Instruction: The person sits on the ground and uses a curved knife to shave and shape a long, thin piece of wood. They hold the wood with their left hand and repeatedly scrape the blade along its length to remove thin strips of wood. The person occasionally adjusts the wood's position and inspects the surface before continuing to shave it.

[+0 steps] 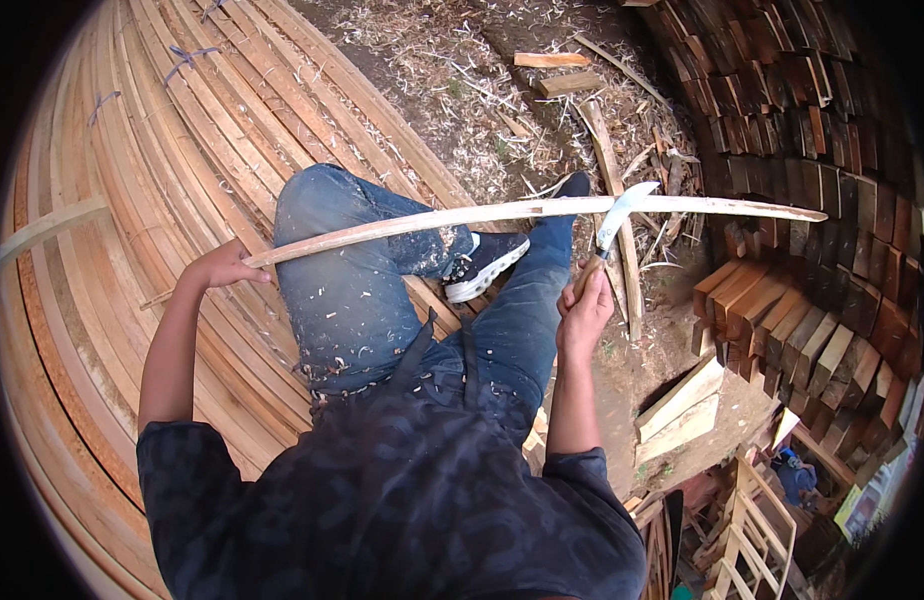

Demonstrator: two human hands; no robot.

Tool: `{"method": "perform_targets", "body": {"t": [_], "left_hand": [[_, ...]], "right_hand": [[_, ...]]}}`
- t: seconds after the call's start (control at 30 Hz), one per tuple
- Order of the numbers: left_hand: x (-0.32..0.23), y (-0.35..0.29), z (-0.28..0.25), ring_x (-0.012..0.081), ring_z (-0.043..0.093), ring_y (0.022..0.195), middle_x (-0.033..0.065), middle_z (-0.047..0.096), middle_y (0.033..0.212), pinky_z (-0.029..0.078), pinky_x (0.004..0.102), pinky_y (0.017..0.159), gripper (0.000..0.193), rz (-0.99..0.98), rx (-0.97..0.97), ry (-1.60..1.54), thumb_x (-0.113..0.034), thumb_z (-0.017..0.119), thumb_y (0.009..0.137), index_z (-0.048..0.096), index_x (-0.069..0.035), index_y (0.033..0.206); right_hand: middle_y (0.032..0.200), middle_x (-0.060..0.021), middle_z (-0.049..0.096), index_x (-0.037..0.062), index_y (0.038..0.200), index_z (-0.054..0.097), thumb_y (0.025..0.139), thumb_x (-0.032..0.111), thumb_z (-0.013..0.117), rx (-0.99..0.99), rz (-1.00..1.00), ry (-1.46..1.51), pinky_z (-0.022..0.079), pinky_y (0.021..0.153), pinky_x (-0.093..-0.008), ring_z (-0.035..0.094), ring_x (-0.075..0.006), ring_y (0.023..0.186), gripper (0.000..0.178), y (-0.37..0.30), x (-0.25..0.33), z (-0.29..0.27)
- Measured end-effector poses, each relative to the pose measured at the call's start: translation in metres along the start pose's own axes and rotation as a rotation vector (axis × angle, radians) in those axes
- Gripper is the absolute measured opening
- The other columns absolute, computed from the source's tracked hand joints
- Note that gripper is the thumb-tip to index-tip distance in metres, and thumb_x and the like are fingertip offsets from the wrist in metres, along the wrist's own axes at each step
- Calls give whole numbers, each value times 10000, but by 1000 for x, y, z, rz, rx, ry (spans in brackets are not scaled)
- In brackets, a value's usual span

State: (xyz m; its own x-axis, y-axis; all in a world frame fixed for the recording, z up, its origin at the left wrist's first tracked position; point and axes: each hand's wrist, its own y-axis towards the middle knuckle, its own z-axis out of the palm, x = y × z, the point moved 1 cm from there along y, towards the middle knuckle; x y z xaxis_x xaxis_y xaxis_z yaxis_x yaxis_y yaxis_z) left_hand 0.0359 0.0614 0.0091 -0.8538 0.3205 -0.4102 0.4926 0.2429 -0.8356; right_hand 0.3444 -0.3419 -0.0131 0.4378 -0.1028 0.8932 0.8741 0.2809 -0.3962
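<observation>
- Across the person's raised knee (347,250), a long pale wooden strip (502,212) runs from the left hand out past the right, its far tip reaching toward the stacked dark wood pieces (822,140) at the right.
- Left hand (222,266) is closed around the near end of the strip, fingers wrapped over it, thumb side toward the body.
- Right hand (585,310) is clenched on the wooden handle of a curved knife (617,222); the pale blade rises from the fist and meets the strip's near edge, just right of the dark shoe (487,262).
- Judging by its thinness and slight bow, the strip looks light and springy rather than stiff; it would likely flex or whip if held only at one end, so support over the knee plus a firm grip near the end seems the sound hold.
- Freshly cut faces look dry and splintery, not slippery.
- Beneath and to the left lies a broad pile of long bent slats (132,200); shavings litter the ground (462,70) beyond the feet.
</observation>
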Motion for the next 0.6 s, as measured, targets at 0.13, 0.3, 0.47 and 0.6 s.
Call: {"method": "perform_targets", "body": {"t": [0.13,0.3,0.47,0.6], "left_hand": [[1,4,2,180,578,646,99,590,681,447,311,559,628,-50,-14,48,-498,781,573,611,52,825],[-8,0,-3,178,547,603,81,551,619,417,323,526,569,6,-25,55,-480,773,586,592,46,707],[7,4,0,157,512,576,49,513,599,395,318,532,526,-72,-11,99,-477,755,620,608,11,751],[-7,4,-4,185,609,789,99,658,848,465,298,702,585,-172,103,170,-435,752,662,642,-13,1052]], "right_hand": [[636,41,461,-15,1059,616,942,198,521,479,-55,-559,310,453,-185,401,-35,502,261,-24,-14,16],[602,35,442,-19,1052,611,950,191,507,123,0,-245,286,440,-182,374,-21,498,256,-2,0,8],[590,62,425,-21,1030,620,944,220,518,182,-21,-321,294,444,-193,370,-24,494,276,-8,14,10],[635,44,458,-28,1039,612,945,224,513,350,124,-554,307,453,-199,398,-31,511,287,-36,-1,12]]}}
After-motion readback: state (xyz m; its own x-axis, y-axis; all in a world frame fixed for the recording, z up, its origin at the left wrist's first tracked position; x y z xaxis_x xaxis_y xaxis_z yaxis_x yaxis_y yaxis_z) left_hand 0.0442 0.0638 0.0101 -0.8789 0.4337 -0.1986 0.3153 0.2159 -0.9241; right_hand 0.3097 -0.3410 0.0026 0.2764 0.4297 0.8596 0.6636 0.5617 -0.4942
